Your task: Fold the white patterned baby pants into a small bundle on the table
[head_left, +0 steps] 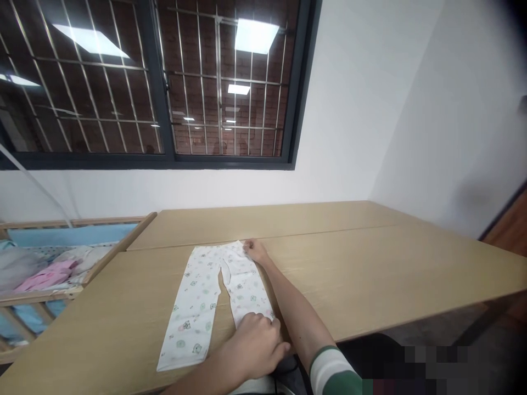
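A pair of small white pants (193, 307) with green and dark animal prints lies spread on the tabletop, its waist away from me and its two legs toward me. At the far right corner of the waist, my right hand (255, 251) is closed on the fabric edge. My left hand (259, 340) is closed over the lower end of the right leg and hides its hem. The fingertips of the left hand are partly hidden under its back. A green and white sleeve (331, 367) covers part of my right arm.
The wide light-brown table (349, 263) reaches back to the white wall (349, 109). On the left stands a wooden crib (119, 249) with pink cloth (49, 274) and white bedding inside. A dark-framed window (168, 159) with metal bars is above the table.
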A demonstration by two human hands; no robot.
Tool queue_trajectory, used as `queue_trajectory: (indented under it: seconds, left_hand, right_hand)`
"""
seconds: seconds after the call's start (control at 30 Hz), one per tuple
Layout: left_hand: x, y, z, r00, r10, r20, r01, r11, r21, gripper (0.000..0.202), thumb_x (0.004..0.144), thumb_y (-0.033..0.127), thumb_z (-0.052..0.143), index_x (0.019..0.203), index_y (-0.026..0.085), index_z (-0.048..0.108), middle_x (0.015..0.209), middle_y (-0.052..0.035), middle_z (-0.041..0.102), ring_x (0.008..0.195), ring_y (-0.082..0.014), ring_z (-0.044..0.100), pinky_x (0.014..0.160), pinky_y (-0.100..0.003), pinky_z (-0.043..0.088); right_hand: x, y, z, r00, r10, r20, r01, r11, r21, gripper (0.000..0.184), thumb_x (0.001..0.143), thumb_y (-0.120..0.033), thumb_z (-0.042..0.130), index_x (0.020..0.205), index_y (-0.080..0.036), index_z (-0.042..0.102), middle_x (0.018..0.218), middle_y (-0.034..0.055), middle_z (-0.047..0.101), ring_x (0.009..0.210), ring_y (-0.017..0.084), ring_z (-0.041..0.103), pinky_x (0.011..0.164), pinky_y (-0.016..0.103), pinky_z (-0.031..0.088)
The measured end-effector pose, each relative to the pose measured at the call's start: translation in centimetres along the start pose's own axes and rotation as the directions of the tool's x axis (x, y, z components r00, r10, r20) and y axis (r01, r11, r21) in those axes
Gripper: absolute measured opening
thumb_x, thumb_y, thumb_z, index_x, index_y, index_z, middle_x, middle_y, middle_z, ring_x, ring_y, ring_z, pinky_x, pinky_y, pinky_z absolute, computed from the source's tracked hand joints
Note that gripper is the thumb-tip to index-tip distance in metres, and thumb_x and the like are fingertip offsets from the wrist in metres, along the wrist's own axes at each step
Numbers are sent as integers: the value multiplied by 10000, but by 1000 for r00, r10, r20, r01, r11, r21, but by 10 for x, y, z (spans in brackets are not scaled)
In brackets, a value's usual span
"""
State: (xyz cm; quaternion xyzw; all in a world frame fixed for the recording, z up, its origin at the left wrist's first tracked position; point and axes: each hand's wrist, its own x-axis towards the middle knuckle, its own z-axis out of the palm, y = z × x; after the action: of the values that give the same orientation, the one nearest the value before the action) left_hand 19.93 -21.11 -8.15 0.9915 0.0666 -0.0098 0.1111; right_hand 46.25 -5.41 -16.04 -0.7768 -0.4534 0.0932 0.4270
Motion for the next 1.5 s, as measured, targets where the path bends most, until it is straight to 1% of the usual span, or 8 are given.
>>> queue_trajectory:
  seconds: [0.17, 0.37, 0.57, 0.73, 1.07, 1.2, 1.33, 1.5]
  left_hand:
    - [12, -1, 11, 997, -69, 35, 69, 998, -4, 509, 964, 493, 342, 1054, 121, 677, 984, -218, 710, 933, -384, 684, 813, -515, 524]
    - [13, -3, 13, 986, -166, 33, 168, 985, -51, 473, 956, 488, 361, 1103, 150, 658, 1043, -208, 710, 994, -364, 684, 829, -478, 536]
    - [17, -3, 16, 970, -244, -4, 243, 968, -69, 459, 945, 462, 368, 1112, 135, 643, 1037, -218, 706, 993, -382, 677, 817, -497, 536]
    - [20, -1, 19, 970, -244, -2, 244, 969, -47, 374, 909, 354, 399, 1044, 156, 687, 1037, -216, 708, 983, -364, 681, 826, -490, 534]
    - [17, -6, 11, 961, -274, -30, 271, 959, -83, 368, 888, 301, 403, 944, 148, 734, 977, -203, 735, 925, -347, 702, 780, -435, 514]
    - [6, -14, 3, 950, -304, -79, 277, 930, -242, 369, 922, 316, 396, 793, 183, 716, 874, -157, 751, 855, -290, 713, 721, -358, 474]
    - [-10, -25, -1, 937, -339, -87, 249, 820, -515, 372, 954, 346, 384, 758, 208, 669, 738, -66, 751, 710, -208, 699, 643, -294, 445]
    - [-39, -36, -4, 905, -379, -194, 144, 700, -700, 380, 934, 361, 411, 656, 203, 616, 671, -37, 734, 661, -183, 676, 665, -276, 458]
  right_hand:
    - [1, 2, 0, 1000, 11, 7, -11, 1000, 2, 269, 800, -269, 656, 1051, -188, 708, 926, 56, 748, 931, 213, 687, 887, 320, 484]
    - [2, 5, 1, 999, 24, 22, -24, 999, 28, 264, 787, -285, 664, 1032, -197, 709, 839, 13, 735, 894, 201, 685, 866, 304, 489]
    - [1, 5, 0, 999, 32, 40, -35, 995, 88, 305, 776, -324, 669, 1037, -171, 713, 806, 9, 730, 851, 194, 682, 805, 281, 500]
    - [-3, 2, -3, 998, 35, 58, -43, 987, 157, 351, 753, -274, 668, 1083, -159, 703, 822, 15, 740, 834, 195, 689, 774, 273, 507]
    - [-7, -9, -7, 993, 58, 106, -90, 940, 330, 378, 668, -160, 716, 1044, -127, 697, 689, -13, 672, 704, 174, 646, 688, 261, 499]
    - [-10, -23, -8, 991, 62, 119, -110, 886, 451, 346, 742, -191, 693, 1081, -131, 664, 729, 13, 688, 712, 171, 655, 664, 264, 511]
    - [-8, -44, -4, 994, 54, 96, -99, 829, 550, 354, 756, -232, 716, 1088, -133, 642, 760, 40, 696, 727, 181, 659, 652, 278, 517]
    - [-4, -77, 13, 998, -5, 60, -35, 772, 634, 395, 685, -272, 765, 1036, -139, 644, 644, -24, 616, 627, 147, 581, 625, 261, 470]
